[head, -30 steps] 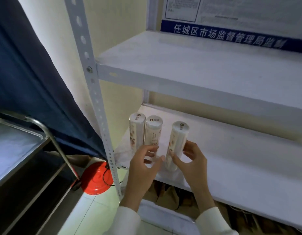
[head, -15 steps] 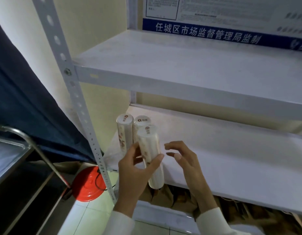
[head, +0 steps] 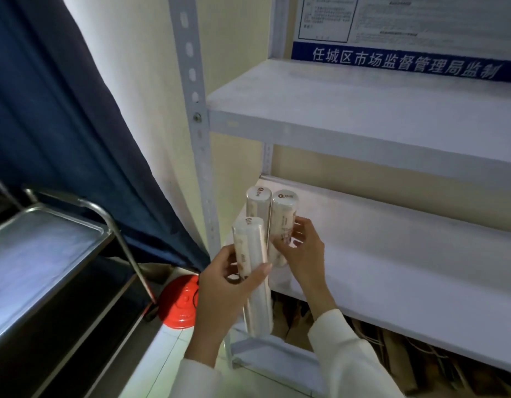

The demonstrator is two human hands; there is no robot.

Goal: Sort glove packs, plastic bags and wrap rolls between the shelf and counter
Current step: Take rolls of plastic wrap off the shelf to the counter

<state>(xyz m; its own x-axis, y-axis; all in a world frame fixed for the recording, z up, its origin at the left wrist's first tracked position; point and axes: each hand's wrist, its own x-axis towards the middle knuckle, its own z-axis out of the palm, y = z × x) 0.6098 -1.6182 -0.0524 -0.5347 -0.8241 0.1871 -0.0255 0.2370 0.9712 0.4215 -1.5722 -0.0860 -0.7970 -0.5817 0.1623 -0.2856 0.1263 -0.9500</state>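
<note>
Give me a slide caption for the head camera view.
Left hand holds one wrap roll off the shelf while right hand grips a second roll beside a third.

Both forearms wear long, cream-white sleeves of soft, plain cloth, loose at the cuff and ending just above the wrist. The left hand [head: 222, 285] and the right hand [head: 303, 251] are bare: no gloves, rings or watch show.
</note>
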